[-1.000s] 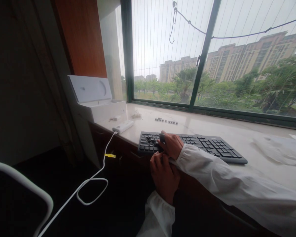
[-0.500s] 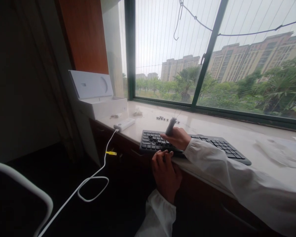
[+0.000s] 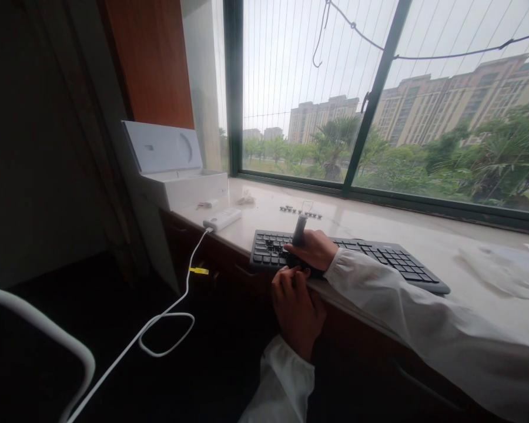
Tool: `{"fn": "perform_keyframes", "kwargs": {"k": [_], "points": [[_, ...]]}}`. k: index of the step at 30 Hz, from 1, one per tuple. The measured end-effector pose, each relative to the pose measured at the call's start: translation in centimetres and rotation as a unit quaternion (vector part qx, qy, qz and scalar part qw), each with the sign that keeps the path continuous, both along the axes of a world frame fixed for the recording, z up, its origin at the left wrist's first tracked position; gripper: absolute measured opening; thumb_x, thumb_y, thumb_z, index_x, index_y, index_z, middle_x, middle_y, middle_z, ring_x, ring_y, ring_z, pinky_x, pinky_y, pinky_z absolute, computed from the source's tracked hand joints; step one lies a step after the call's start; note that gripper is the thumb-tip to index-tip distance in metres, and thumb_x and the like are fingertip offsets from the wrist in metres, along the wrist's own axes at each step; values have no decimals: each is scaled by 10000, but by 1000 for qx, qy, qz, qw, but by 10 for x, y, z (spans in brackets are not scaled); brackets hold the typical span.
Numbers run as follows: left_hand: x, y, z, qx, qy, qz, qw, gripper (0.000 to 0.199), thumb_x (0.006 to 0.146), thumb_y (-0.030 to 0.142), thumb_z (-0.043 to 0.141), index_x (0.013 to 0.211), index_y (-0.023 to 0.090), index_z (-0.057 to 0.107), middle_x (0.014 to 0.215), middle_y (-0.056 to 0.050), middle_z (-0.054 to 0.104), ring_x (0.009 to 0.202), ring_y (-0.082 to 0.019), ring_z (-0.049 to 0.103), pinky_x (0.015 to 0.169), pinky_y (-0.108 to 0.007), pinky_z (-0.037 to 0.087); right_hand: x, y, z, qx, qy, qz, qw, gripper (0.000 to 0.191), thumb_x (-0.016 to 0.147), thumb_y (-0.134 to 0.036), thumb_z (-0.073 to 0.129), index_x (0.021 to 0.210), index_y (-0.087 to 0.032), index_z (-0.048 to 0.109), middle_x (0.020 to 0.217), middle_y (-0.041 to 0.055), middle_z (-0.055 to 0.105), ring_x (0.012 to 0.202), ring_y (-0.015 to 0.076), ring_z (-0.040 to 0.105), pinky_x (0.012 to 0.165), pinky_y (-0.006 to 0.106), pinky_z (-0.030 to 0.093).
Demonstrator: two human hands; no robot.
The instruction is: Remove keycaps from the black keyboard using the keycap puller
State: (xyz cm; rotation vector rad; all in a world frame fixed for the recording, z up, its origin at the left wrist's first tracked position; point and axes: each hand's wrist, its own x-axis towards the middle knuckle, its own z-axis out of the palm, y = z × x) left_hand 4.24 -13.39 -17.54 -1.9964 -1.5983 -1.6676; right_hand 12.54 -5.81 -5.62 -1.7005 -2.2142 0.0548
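Note:
A black keyboard point(image 3: 405, 267) lies along the front of the pale sill, with dark gaps among the keys on its left part where caps are off. My right hand point(image 3: 315, 249) is closed round the dark handle of a keycap puller point(image 3: 300, 229), held upright over the keyboard; a wire loop sticks out of its top end. Its lower end is hidden by my fingers. Below it, my left hand point(image 3: 296, 299) has its curled fingertips on the keyboard's front edge. Behind the keyboard, several loose keycaps point(image 3: 287, 209) lie in a row.
An open white box point(image 3: 194, 189) stands at the sill's left end. Before it lies a white power bank point(image 3: 223, 220) with a white cable point(image 3: 176, 302) hanging down. Clear plastic wrap point(image 3: 498, 270) lies on the right. A window frame point(image 3: 361, 141) borders the sill's back.
My right hand has lowered slightly, and the keycap puller has moved down and left and stands straighter. My left hand stays at the keyboard's front edge.

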Motion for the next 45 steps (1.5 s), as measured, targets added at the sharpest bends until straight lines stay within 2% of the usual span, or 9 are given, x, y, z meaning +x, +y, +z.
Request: {"fn": "perform_keyframes", "kwargs": {"k": [10, 14, 19, 45], "points": [[0, 0, -1, -3, 12, 6, 1000, 288, 747, 67, 542, 1018, 164, 563, 1127, -108, 515, 1160, -284, 449, 1020, -465, 408, -3, -5, -12, 56, -26, -23, 998, 232, 865, -409, 567, 823, -188, 626, 669, 30, 644, 637, 159, 584, 568, 246, 317], [0, 0, -2, 0, 14, 6, 1000, 304, 761, 80, 536, 1054, 157, 562, 1143, -116, 514, 1160, -289, 451, 1018, -470, 411, -6, -8, -18, 91, -27, -22, 995, 212, 874, -386, 555, 884, -184, 619, 675, 35, 650, 645, 171, 602, 574, 254, 309], [1, 1, -2, 5, 9, 11, 1000, 291, 767, 84, 536, 1046, 157, 569, 1134, -115, 523, 1154, -287, 453, 1012, -469, 418, -8, -9, -20, 101, -25, -32, 994, 204, 875, -374, 550, 930, -188, 613, 704, 41, 663, 654, 181, 610, 584, 259, 305], [1, 1, -2, 12, 17, 14, 1000, 293, 769, 85, 528, 1051, 151, 570, 1126, -124, 516, 1147, -298, 456, 1002, -469, 418, -7, -7, -26, 118, -39, -23, 992, 222, 895, -391, 523, 932, -180, 582, 733, 56, 670, 671, 183, 620, 587, 251, 314]]}}
